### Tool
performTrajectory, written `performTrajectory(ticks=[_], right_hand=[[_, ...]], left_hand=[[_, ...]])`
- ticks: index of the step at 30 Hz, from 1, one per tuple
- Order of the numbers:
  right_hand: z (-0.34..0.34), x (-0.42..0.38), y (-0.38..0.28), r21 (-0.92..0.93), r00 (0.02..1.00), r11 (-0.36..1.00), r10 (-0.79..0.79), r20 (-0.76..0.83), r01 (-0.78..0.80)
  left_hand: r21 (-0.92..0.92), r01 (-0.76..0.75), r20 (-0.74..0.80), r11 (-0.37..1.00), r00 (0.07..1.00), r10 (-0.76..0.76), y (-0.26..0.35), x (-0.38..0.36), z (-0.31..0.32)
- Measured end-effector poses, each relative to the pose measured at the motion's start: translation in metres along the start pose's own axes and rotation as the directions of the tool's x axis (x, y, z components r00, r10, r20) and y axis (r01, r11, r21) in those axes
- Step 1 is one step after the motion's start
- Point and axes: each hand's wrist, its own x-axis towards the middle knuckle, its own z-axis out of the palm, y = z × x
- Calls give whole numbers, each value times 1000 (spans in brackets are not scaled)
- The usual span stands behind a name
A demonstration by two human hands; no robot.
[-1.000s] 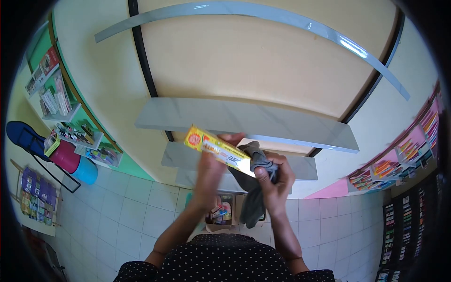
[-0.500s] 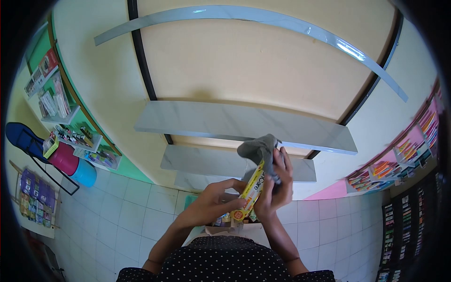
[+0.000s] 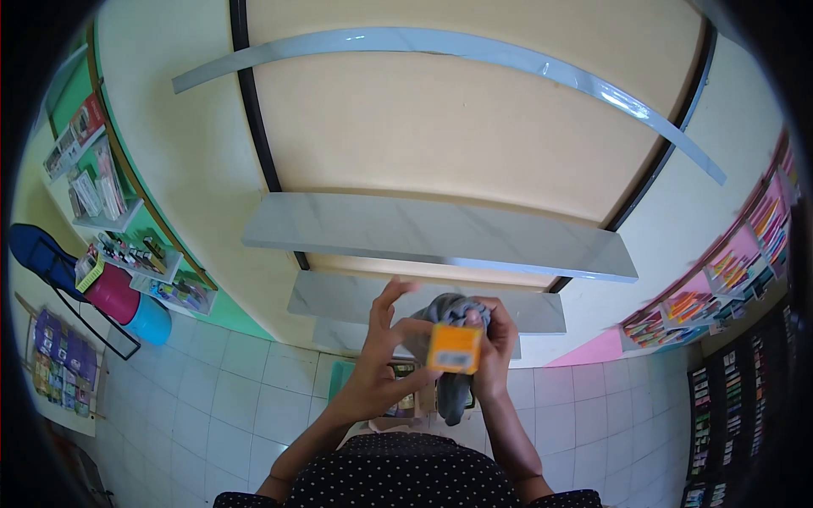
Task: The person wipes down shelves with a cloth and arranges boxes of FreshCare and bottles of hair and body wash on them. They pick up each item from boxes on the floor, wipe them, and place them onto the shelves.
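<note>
One orange box (image 3: 455, 340), one grey cloth (image 3: 455, 306)

I have the single box up in front of my body, one end (a blurred pale label on it) facing me. My right hand (image 3: 495, 345) is curled closed around it and the bunched cloth, part of which hangs below. My left hand (image 3: 373, 366) is spread wide just beside the box; whether its fingertips touch, I cannot tell. Beyond run four grey boards (image 3: 440, 230) on the wall; far left, one pink tub (image 3: 114, 292) and one blue tub (image 3: 151, 323).
</note>
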Motion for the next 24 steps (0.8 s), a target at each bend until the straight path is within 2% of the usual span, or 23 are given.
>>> performTrajectory(ticks=[1, 2, 4, 5, 7, 8, 9, 10, 11, 12, 14, 15, 16, 18, 19, 21, 22, 23, 24], right_hand=[[4, -5, -4, -59, 997, 996, -65, 43, 68], [7, -10, -4, 30, 997, 999, -13, 70, 10], [17, -13, -17, 96, 996, 994, 41, 74, -48], [14, -14, -14, 97, 997, 994, 36, 74, -43], [5, -11, -8, -118, 991, 992, -24, 129, 40], [4, -9, -10, -118, 991, 992, -31, 133, 47], [3, -6, -15, -221, 972, 954, -167, 166, 202], [4, -4, -21, -317, 932, 881, -294, 213, 350], [9, -6, -29, -140, 949, 950, -252, 187, 280], [11, -7, -36, -140, 947, 948, -258, 190, 286], [12, -7, -43, -431, 935, 843, -211, 286, 322], [9, -6, -37, -439, 948, 870, -93, 303, 226], [7, -5, -37, -439, 947, 867, -104, 305, 237], [3, 1, -41, -204, 908, 977, 141, 395, -63], [1, 3, -44, -188, 882, 978, 170, 439, -95], [-2, 4, -42, -170, 853, 985, 101, 512, -14], [-3, 4, -44, -237, 837, 967, 206, 507, -94], [-1, 6, -47, -230, 852, 967, 213, 479, -113], [5, 9, -56, -180, 887, 977, 184, 423, -117]], left_hand=[[-106, 63, 11, 992, 998, -62, -2, 0, 5], [-107, 61, 11, 992, 998, -60, -7, 0, 11], [-482, 175, 121, 859, 984, -132, -14, -1, 21], [-522, 240, 146, 818, 971, -191, -11, -2, 22], [-532, 229, 124, 815, 973, -192, -11, -1, 23], [-543, 227, 106, 808, 974, -202, -11, -1, 24], [-543, 220, 103, 811, 975, -196, -11, 0, 27], [-558, 187, 19, 809, 977, -213, -11, 2, 32], [-570, 152, -66, 807, 971, -229, -10, 3, 34], [-570, 145, -70, 809, 972, -224, -10, 3, 34], [-611, 200, -74, 766, 949, -307, -8, 5, 33], [-598, 174, -114, 782, 948, -298, -8, 5, 33], [-597, 163, -119, 785, 951, -287, -8, 4, 32], [-444, 239, -128, 864, 937, -325, -10, 0, 28], [-501, 261, -141, 825, 916, -375, -8, 0, 28], [-492, 227, -202, 841, 909, -364, -20, -5, 25], [-467, 235, -218, 852, 903, -369, -14, -3, 20], [-547, 147, -271, 824, 900, -341, -19, -3, 24], [-499, 87, -347, 862, 892, -291, 1, 4, 20]])
